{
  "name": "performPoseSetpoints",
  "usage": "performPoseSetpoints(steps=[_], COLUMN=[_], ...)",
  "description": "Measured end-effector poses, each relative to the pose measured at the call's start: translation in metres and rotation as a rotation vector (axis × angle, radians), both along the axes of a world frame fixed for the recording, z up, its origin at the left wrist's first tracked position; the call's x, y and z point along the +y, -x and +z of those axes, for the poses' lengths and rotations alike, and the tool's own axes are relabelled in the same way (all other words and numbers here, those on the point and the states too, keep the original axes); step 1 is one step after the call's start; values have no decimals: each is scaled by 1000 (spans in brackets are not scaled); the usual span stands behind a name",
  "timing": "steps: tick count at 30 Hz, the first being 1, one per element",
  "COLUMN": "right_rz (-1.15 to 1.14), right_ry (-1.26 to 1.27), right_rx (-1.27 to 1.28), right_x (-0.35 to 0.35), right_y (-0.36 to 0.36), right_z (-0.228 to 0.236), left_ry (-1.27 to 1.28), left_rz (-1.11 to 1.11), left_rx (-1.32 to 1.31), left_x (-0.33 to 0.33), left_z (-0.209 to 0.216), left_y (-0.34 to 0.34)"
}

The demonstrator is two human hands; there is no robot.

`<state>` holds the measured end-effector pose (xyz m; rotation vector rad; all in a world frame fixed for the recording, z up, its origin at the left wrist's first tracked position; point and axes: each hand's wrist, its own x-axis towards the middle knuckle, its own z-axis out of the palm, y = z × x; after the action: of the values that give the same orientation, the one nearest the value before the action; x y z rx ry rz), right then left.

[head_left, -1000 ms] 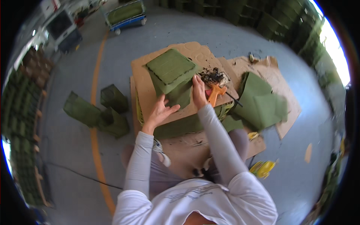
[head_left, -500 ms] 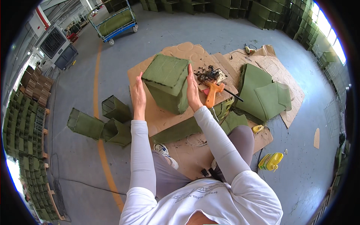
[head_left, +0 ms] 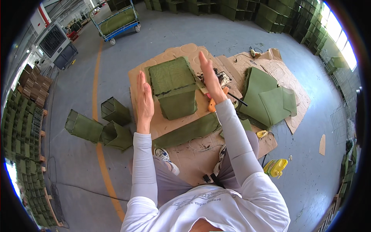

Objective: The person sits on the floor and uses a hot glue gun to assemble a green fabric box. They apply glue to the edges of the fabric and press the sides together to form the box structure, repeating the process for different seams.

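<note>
A green fabric-covered box (head_left: 174, 101) stands on the cardboard sheets (head_left: 140, 73), its square top facing me and a dark, rough seam along the near edge. Beside its left face my left hand (head_left: 145, 101) is held upright with fingers stretched out, holding nothing. To the right of the box, my right hand (head_left: 210, 79) is raised with straight fingers, apart from it. Partly behind my right wrist lies an orange glue gun (head_left: 211, 105). A dark, stained clump of glue residue (head_left: 223, 78) sits just beyond that hand.
Green fabric sheets (head_left: 266, 102) lie right. A long green panel (head_left: 185, 131) rests before my feet. Several open green boxes (head_left: 83, 127) stand left. A yellow jug (head_left: 275, 168) is at right, a blue cart (head_left: 119, 28) at far left. Stacked green boxes (head_left: 266, 17) line the back.
Both hands have come away from the box sides, the right one moving outward and up. The box has turned slightly and now stands on the cardboard between them.
</note>
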<state>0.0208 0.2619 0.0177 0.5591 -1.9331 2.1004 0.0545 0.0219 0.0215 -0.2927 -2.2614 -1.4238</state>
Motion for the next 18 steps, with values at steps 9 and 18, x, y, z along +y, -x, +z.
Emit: performPoseSetpoints(steps=[9,18], right_rz=[181,-31], right_ry=[177,-246], right_rx=[-263,8], right_x=[-33,16], right_y=[4,36], right_z=[-16,29], left_ry=[-159,-163], left_rz=[-96,-38], left_rx=[-95,-50], left_x=[23,-33], left_z=[-28,12], left_y=[-1,46])
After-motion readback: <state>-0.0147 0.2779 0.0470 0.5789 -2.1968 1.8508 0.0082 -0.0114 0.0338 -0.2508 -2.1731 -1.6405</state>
